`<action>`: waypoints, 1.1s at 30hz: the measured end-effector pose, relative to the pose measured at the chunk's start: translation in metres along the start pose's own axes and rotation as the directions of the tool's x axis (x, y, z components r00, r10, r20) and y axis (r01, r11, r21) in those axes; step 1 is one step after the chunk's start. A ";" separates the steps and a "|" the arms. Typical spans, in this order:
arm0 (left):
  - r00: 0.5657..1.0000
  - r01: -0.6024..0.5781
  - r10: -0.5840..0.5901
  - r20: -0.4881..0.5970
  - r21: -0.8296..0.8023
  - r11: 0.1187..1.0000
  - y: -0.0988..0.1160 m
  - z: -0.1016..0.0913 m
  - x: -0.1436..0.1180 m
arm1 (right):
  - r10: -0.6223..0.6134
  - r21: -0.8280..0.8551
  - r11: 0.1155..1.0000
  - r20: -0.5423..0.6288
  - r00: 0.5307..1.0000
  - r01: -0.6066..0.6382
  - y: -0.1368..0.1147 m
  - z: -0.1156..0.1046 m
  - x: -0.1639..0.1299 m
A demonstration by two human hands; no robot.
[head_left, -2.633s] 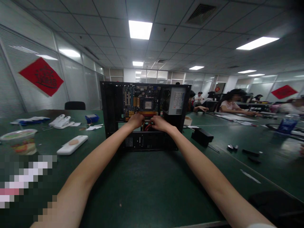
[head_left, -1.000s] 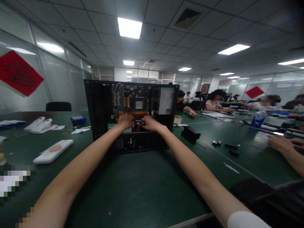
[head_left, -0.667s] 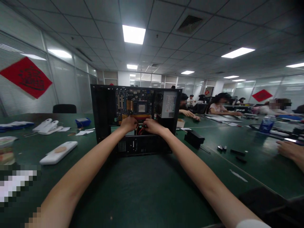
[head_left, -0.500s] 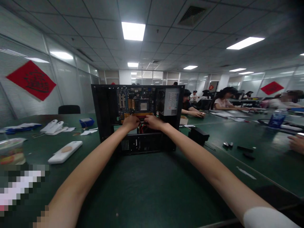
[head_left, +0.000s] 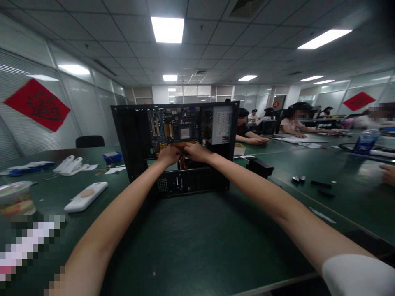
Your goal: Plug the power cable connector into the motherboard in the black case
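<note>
Head view: hands (head_left: 184,153) inside open computer case (head_left: 129,139), touching cables (head_left: 183,163).

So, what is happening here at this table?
A person has both hands inside an open computer case that stands on the green table. The left hand and the right hand meet at the lower edge of the motherboard, just above some red cables. What the fingers grip is hidden. Other people sit further along.
</note>
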State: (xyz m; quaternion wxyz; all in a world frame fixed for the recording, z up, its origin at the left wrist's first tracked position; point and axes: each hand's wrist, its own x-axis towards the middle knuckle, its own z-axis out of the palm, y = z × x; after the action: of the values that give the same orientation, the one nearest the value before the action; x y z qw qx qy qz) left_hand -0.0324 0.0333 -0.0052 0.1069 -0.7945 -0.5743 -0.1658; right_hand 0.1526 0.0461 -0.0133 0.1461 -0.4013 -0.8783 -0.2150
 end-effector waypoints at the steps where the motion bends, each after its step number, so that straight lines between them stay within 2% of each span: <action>1: 1.000 -0.004 0.004 -0.001 0.007 1.000 0.000 0.000 0.000 | 0.016 -0.008 1.000 -0.004 1.000 -0.016 -0.001 0.000 0.000; 6: 1.000 -0.026 0.026 -0.004 0.021 0.999 -0.001 0.001 0.001 | 0.076 -0.017 0.997 0.010 0.997 -0.075 -0.004 -0.001 -0.004; 19: 1.000 -0.001 0.001 0.000 -0.008 1.000 0.000 -0.001 -0.002 | 0.042 -0.052 0.998 0.033 0.999 -0.040 -0.007 -0.003 -0.006; 33: 1.000 -0.024 0.023 -0.016 -0.021 1.000 -0.002 0.002 0.002 | 0.120 -0.020 0.993 0.049 0.992 -0.119 -0.007 0.003 0.001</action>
State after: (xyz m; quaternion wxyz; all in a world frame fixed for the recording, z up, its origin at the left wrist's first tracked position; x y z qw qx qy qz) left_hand -0.0332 0.0362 -0.0062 0.1052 -0.8009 -0.5623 -0.1769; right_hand 0.1466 0.0444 -0.0170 0.1332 -0.4596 -0.8543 -0.2031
